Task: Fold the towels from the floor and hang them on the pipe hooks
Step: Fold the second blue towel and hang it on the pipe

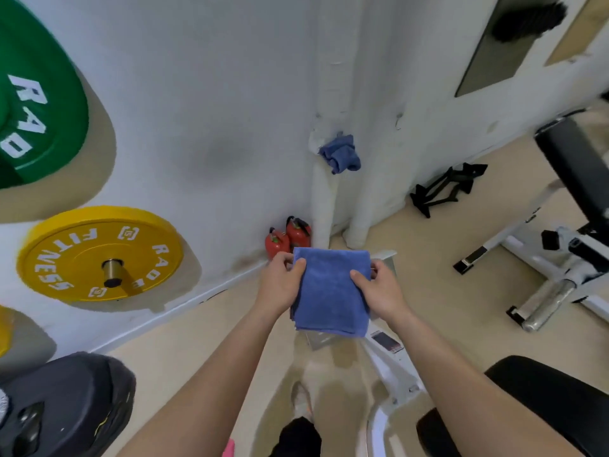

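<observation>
yellow weight plate (99,253): white lettering "RAD FITNESS", plus two small white bracket logos on its face. green weight plate (36,103): white "RAD" readable, rest cut off by frame edge. sticker on the white machine frame (385,341): too blurred to read.

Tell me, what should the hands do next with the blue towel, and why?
Probably lift it toward the white pipe to hang. The blue towel already looks folded, gripped by the left hand and right hand, and another towel already hangs there.
</observation>
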The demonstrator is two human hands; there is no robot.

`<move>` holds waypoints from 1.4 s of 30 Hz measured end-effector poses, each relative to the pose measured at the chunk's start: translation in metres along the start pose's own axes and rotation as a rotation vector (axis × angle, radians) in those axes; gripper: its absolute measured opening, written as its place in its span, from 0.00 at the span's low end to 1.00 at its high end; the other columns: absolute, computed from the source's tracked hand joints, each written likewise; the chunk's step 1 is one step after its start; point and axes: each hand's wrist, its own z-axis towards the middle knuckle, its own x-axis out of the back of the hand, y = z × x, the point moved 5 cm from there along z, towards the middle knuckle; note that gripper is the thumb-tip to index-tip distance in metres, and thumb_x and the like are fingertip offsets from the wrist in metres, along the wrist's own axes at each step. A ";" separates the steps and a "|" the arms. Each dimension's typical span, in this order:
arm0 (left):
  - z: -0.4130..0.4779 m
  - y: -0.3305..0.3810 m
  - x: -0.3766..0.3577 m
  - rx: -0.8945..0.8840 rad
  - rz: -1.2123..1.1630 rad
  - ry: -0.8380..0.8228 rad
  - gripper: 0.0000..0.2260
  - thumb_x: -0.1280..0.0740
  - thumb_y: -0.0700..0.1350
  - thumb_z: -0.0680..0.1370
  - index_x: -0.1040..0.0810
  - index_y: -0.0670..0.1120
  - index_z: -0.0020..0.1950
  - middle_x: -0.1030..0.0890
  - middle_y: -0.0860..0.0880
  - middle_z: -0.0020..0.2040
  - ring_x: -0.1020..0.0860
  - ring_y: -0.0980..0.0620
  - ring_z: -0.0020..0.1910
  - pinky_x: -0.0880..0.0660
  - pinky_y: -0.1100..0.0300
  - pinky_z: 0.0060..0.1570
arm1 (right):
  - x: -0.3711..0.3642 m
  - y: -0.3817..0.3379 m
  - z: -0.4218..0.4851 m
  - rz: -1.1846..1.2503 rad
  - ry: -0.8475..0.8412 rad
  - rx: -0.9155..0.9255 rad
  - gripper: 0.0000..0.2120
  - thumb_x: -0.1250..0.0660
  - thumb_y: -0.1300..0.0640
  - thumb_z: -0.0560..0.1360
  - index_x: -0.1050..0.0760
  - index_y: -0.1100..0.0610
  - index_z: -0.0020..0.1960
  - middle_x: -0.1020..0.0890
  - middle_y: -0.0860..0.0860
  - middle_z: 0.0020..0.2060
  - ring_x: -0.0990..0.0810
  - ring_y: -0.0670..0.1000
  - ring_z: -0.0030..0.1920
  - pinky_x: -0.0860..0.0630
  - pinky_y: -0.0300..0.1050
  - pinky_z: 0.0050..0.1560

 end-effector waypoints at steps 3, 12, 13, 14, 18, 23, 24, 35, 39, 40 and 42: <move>0.077 0.039 -0.026 0.019 -0.009 -0.045 0.07 0.35 0.50 0.79 0.22 0.48 0.51 0.19 0.52 0.44 0.20 0.49 0.46 0.25 0.54 0.46 | 0.024 -0.027 0.077 -0.077 0.046 -0.016 0.11 0.32 0.54 0.77 0.26 0.56 0.57 0.17 0.51 0.50 0.19 0.50 0.48 0.25 0.43 0.44; 0.251 0.161 -0.122 -0.053 0.052 -0.198 0.10 0.36 0.43 0.78 0.25 0.46 0.59 0.19 0.47 0.50 0.21 0.46 0.49 0.26 0.53 0.48 | 0.120 -0.075 0.274 -0.092 0.239 -0.045 0.18 0.30 0.50 0.76 0.26 0.57 0.62 0.18 0.51 0.53 0.20 0.54 0.53 0.24 0.54 0.59; 0.271 0.173 -0.137 -0.075 0.062 -0.191 0.09 0.36 0.43 0.78 0.26 0.46 0.57 0.19 0.48 0.47 0.22 0.47 0.46 0.27 0.54 0.45 | 0.132 -0.076 0.297 -0.098 0.259 -0.045 0.17 0.31 0.49 0.77 0.25 0.57 0.62 0.18 0.52 0.53 0.20 0.55 0.53 0.24 0.54 0.58; 0.289 0.184 -0.153 -0.098 0.068 -0.177 0.06 0.37 0.43 0.79 0.26 0.46 0.55 0.21 0.50 0.44 0.23 0.49 0.43 0.28 0.56 0.42 | 0.144 -0.076 0.321 -0.127 0.265 -0.031 0.15 0.33 0.50 0.78 0.24 0.58 0.60 0.18 0.53 0.51 0.20 0.55 0.52 0.24 0.53 0.55; 0.360 0.226 -0.221 -0.097 0.017 -0.104 0.05 0.39 0.46 0.83 0.25 0.47 0.55 0.21 0.48 0.46 0.22 0.49 0.45 0.25 0.54 0.48 | 0.187 -0.075 0.425 -0.199 0.258 0.028 0.09 0.39 0.53 0.81 0.25 0.59 0.51 0.20 0.53 0.42 0.21 0.56 0.44 0.32 0.45 0.43; 0.465 0.249 -0.302 0.052 -0.052 -0.037 0.11 0.37 0.47 0.82 0.27 0.46 0.63 0.19 0.45 0.54 0.20 0.44 0.55 0.23 0.52 0.55 | 0.227 -0.075 0.564 -0.167 0.235 0.035 0.08 0.36 0.55 0.79 0.25 0.58 0.55 0.19 0.52 0.46 0.20 0.54 0.47 0.28 0.47 0.45; 0.487 0.252 -0.315 0.061 -0.081 -0.022 0.10 0.37 0.46 0.81 0.27 0.46 0.61 0.20 0.47 0.52 0.20 0.44 0.53 0.23 0.53 0.52 | 0.234 -0.077 0.590 -0.156 0.241 0.046 0.08 0.36 0.55 0.79 0.25 0.57 0.55 0.19 0.52 0.46 0.20 0.55 0.47 0.27 0.48 0.46; 0.642 0.254 -0.380 -0.030 -0.186 0.118 0.05 0.34 0.45 0.81 0.28 0.53 0.55 0.21 0.55 0.49 0.21 0.55 0.45 0.26 0.68 0.41 | 0.250 -0.087 0.780 -0.148 0.192 0.201 0.07 0.35 0.62 0.75 0.25 0.57 0.53 0.18 0.53 0.45 0.20 0.55 0.46 0.24 0.48 0.46; 0.661 0.234 -0.391 0.003 -0.158 0.109 0.05 0.33 0.45 0.80 0.27 0.53 0.52 0.22 0.58 0.45 0.22 0.59 0.41 0.27 0.72 0.36 | 0.244 -0.068 0.807 -0.194 0.123 0.193 0.08 0.32 0.65 0.73 0.25 0.56 0.50 0.18 0.52 0.44 0.20 0.54 0.45 0.23 0.51 0.48; 0.663 0.226 -0.394 0.017 -0.156 0.109 0.05 0.32 0.45 0.80 0.26 0.54 0.50 0.22 0.58 0.44 0.21 0.58 0.41 0.23 0.67 0.39 | 0.242 -0.060 0.810 -0.219 0.111 0.177 0.07 0.32 0.65 0.72 0.25 0.56 0.49 0.19 0.52 0.42 0.21 0.53 0.43 0.23 0.51 0.47; 0.664 0.209 -0.402 0.074 -0.168 0.093 0.05 0.31 0.44 0.78 0.24 0.54 0.48 0.18 0.55 0.42 0.18 0.52 0.42 0.18 0.54 0.46 | 0.238 -0.042 0.814 -0.252 0.083 0.139 0.05 0.31 0.64 0.72 0.24 0.57 0.46 0.19 0.51 0.37 0.22 0.53 0.39 0.22 0.53 0.44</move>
